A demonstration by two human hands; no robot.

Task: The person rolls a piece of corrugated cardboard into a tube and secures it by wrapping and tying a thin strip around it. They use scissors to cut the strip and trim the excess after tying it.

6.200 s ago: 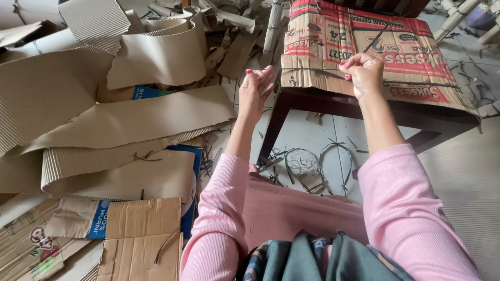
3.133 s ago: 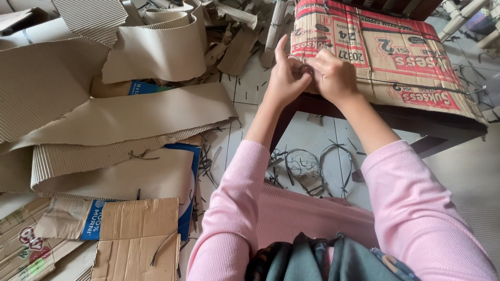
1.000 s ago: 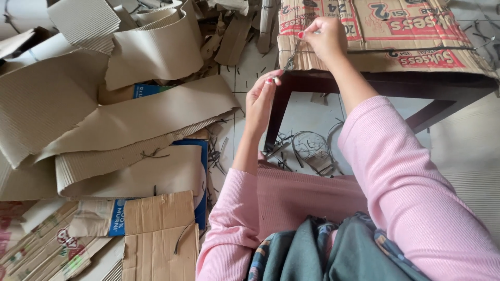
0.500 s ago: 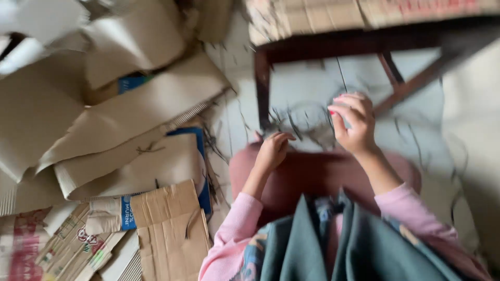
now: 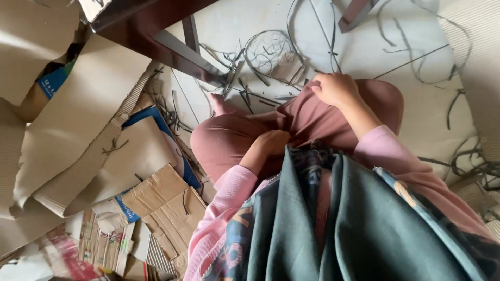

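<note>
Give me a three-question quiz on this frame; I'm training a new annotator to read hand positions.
1. True or false: the right hand rests on the pink trousers at the knee.
2. Where is the left hand? A) on the cardboard sheets B) in the lap beside the green scarf C) on the dark table leg
3. What litters the floor near the right hand?

Key: 1 true. 2 B. 3 thin dark cut strips, some of them curled.
</note>
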